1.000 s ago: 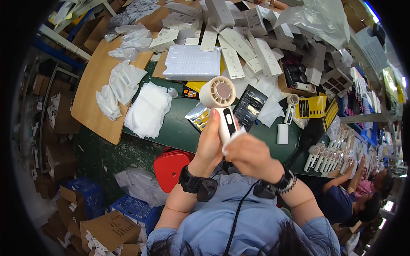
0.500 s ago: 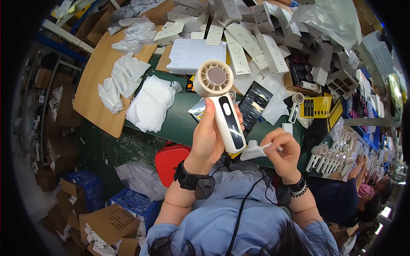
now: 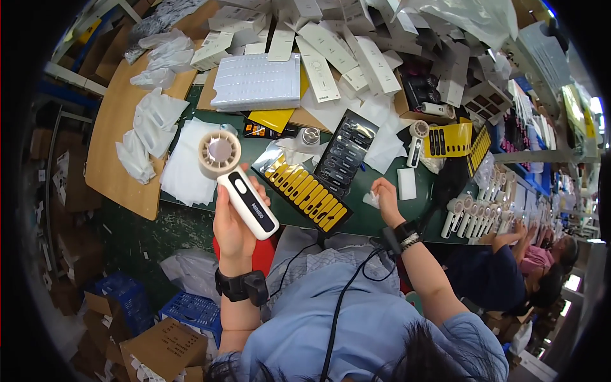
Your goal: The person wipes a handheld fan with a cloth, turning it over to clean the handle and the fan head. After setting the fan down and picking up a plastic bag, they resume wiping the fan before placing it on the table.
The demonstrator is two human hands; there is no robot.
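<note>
My left hand (image 3: 229, 234) is wrapped around the handle of a cream handheld fan (image 3: 249, 209), a white-bodied one with a dark front panel and a round head tilted up to the left. A small crumpled white cloth (image 3: 370, 200) pokes out from the fingers of my right hand (image 3: 387, 200), which is low over the green table (image 3: 305, 230). Left of that hand lies a sheet of yellow strips (image 3: 305, 194). Beyond it rests a black sheet of dark panel pieces (image 3: 344, 153). A small white block (image 3: 407, 184) sits just right of my right hand.
White cartons (image 3: 318, 70) pile up at the back. White sheets (image 3: 191, 162) and bagged fans (image 3: 153, 124) lie to the left. Another fan (image 3: 417, 143) is at the right, with a row of fans (image 3: 471, 216) farther along. A co-worker (image 3: 490, 267) sits at far right.
The fan in my left hand has moved left and slightly down. My right hand has moved away from the fan's handle, taking the white cloth along. The view has shifted too.
</note>
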